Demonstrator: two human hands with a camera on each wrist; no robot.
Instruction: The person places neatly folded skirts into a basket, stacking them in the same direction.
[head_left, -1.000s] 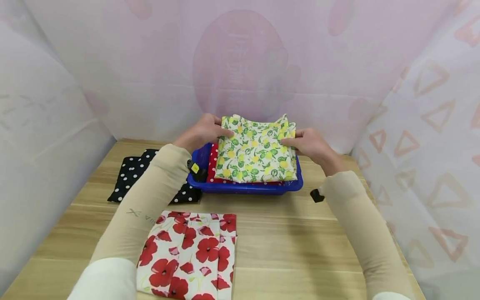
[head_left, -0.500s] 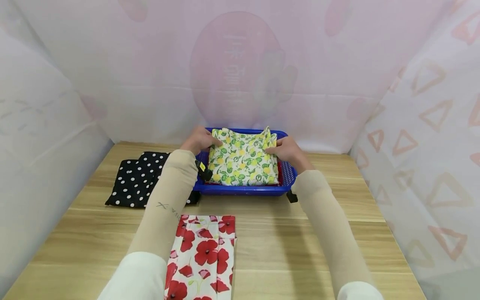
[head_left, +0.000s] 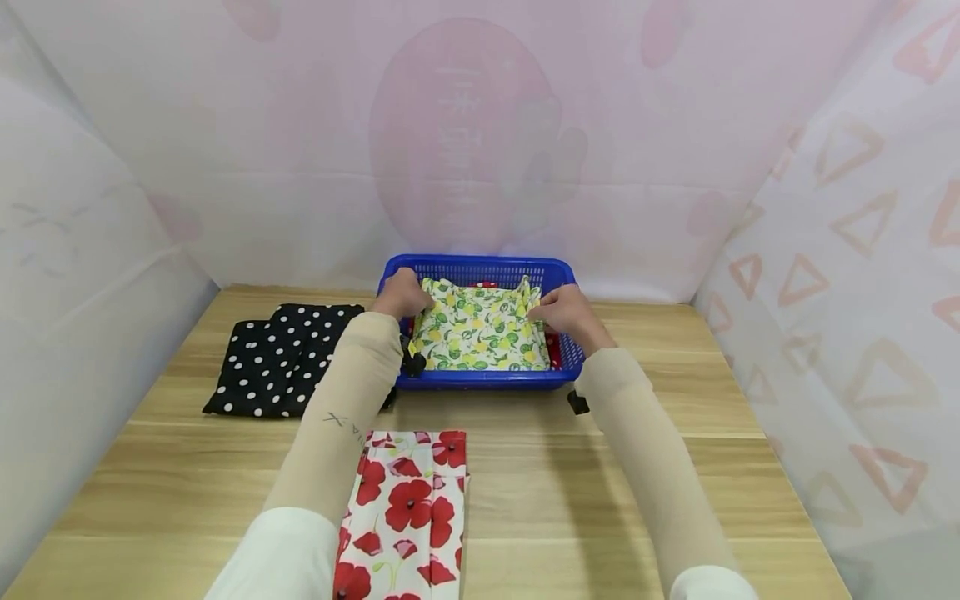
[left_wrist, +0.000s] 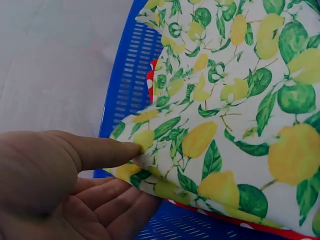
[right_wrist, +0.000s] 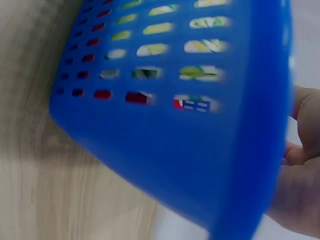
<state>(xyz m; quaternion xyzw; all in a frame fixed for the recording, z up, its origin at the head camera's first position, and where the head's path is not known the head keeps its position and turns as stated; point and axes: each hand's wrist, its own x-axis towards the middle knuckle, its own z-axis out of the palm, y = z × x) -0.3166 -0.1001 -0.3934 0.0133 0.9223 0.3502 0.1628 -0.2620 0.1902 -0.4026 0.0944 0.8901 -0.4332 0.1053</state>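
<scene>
A folded lemon-print cloth (head_left: pixel 480 329) lies inside the blue plastic basket (head_left: pixel 480 380), on top of a red cloth with white dots (head_left: pixel 555 350). My left hand (head_left: pixel 402 293) pinches the lemon cloth's far left corner. In the left wrist view the thumb (left_wrist: pixel 107 152) presses on top while the fingers are tucked under the fold. At the opposite side my right hand (head_left: pixel 567 310) pinches the cloth's right edge, just inside the basket's rim. The right wrist view has the basket wall (right_wrist: pixel 150 130) in front, hiding most of that hand (right_wrist: pixel 305 165).
A black cloth with white dots (head_left: pixel 277 358) lies left of the basket, partly behind the left sleeve. Nearer the front is a folded poppy-print cloth (head_left: pixel 408 508) on the wooden table (head_left: pixel 540 500). Fabric walls enclose the back and both sides.
Both hands have lowered the lemon cloth from above the basket down into it, shifting it slightly left. The basket's far rim and more of its right side now show.
</scene>
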